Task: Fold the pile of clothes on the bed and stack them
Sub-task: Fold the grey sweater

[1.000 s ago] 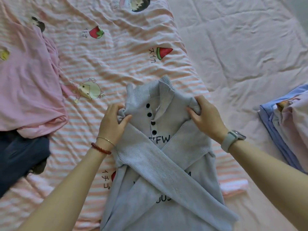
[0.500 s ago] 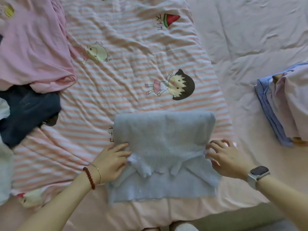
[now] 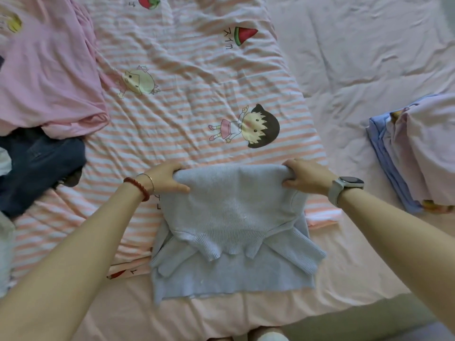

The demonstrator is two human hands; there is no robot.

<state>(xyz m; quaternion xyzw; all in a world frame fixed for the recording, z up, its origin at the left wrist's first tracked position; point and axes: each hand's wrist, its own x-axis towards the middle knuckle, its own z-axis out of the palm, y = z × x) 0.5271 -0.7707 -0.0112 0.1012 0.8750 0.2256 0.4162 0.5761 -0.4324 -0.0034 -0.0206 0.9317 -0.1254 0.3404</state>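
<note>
Both hands are on the grey knit sweater (image 3: 231, 217) at lower centre of the frame, lying half-folded on the bed (image 3: 357, 57). Left hand (image 3: 165, 179) grips the folded top edge at its left corner, fingers curled under the fabric; right hand (image 3: 306, 177) grips the right corner the same way. Pink garment (image 3: 46, 77) and dark jeans (image 3: 37, 168) sit at left. The folded stack (image 3: 416, 153) waits at the right edge.

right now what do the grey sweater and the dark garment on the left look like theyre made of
Grey sweater: soft matte knit, likely wool or acrylic; ribbed hems and fine stitch rows show. Dark garment: probably denim, navy, with visible seam stitching.
</note>
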